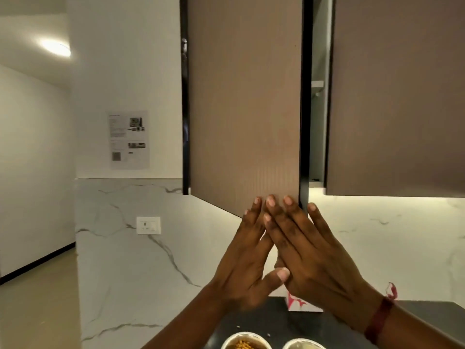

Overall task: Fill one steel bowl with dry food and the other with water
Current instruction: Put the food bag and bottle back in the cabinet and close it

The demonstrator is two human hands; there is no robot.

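Note:
Both hands are raised flat against the lower corner of a brown wall cabinet door [245,109], which stands slightly ajar. My left hand [245,258] and my right hand [309,258] have their fingers stretched and spread, fingertips on the door's bottom edge, and hold nothing. At the bottom edge of the view, one steel bowl [245,341] holds yellow dry food. Beside it on the right, a second steel bowl [303,344] shows only its rim and a pale inside; I cannot tell what is in it. Both stand on the dark countertop [427,313].
A second brown cabinet door [397,96] hangs to the right, with a gap showing a shelf inside. A white and red carton [302,304] stands behind my hands. The white marble wall carries a socket [148,225] and a printed sheet [128,139]. A corridor opens at left.

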